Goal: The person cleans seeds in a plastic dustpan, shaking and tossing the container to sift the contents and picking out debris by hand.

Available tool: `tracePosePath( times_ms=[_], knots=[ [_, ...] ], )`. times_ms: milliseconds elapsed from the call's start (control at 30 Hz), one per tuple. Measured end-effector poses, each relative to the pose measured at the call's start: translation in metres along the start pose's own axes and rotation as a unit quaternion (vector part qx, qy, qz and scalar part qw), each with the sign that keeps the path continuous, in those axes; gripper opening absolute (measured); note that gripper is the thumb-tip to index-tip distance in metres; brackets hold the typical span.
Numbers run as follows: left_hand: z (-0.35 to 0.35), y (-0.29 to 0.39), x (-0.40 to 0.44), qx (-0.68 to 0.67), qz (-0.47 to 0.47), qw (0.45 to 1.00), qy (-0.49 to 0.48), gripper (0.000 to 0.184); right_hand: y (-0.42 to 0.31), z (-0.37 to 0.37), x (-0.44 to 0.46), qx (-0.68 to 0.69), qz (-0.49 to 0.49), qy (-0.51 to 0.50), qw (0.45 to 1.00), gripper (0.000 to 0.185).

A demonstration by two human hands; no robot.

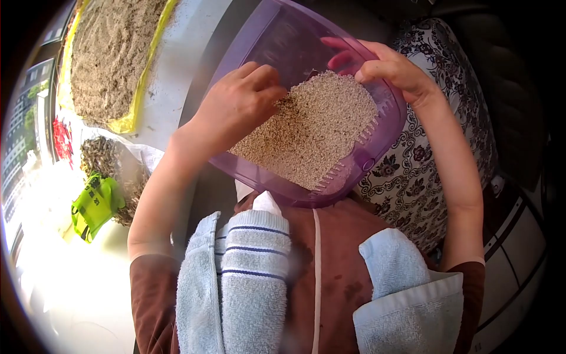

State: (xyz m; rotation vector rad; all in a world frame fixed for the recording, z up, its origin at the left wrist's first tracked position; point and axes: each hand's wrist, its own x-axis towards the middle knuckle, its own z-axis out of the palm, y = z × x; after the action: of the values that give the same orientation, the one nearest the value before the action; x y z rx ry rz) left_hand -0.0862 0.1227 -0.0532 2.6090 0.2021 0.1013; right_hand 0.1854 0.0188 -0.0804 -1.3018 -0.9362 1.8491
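Observation:
A translucent purple plastic container [283,29] with a comb-like row of teeth along one side is held tilted in front of my body. Pale tan grain-like granules [321,127] lie in it. My right hand [383,68] grips the container's far right wall, thumb inside and fingers seen through the plastic. Over the left part of the granules is my left hand [253,91], its fingers curled together at their edge. What those fingers hold, if anything, is hidden.
Greyish granules on a yellow-edged sheet [112,59] lie at the upper left. Below stand a clear bag of dried brown pieces [103,156] and a bright green packet [97,203]. Patterned fabric [424,147] is at right. Blue towels [253,295] hang over my brown top.

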Motion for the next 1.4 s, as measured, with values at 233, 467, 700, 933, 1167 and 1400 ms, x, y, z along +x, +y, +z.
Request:
tracePosePath(
  times_ms=[233, 467, 700, 933, 1167, 1400],
  knots=[
    [0.004, -0.002, 0.011, 0.017, 0.025, 0.999, -0.020, 0.026, 0.001, -0.002, -0.001, -0.014, 0.026, -0.003, 1.000, 0.078],
    [0.004, -0.014, 0.003, 0.023, 0.042, 0.999, -0.010, 0.018, 0.008, -0.009, -0.006, 0.024, 0.011, 0.010, 1.000, 0.066],
    [-0.006, -0.021, -0.014, 0.001, -0.013, 0.998, 0.054, 0.025, 0.010, -0.012, -0.009, 0.000, 0.017, 0.006, 1.000, 0.078],
    [0.010, -0.010, -0.003, 0.046, -0.009, 0.996, 0.080, 0.029, 0.013, -0.009, -0.008, 0.043, 0.015, 0.007, 0.999, 0.069],
    [0.006, -0.016, -0.008, 0.009, -0.026, 0.995, 0.095, 0.024, 0.016, -0.010, -0.011, 0.038, 0.008, 0.013, 0.999, 0.069],
    [0.004, -0.024, -0.029, -0.042, -0.098, 0.988, 0.114, 0.030, 0.019, -0.010, -0.016, 0.016, 0.021, 0.013, 1.000, 0.080]
  ],
)
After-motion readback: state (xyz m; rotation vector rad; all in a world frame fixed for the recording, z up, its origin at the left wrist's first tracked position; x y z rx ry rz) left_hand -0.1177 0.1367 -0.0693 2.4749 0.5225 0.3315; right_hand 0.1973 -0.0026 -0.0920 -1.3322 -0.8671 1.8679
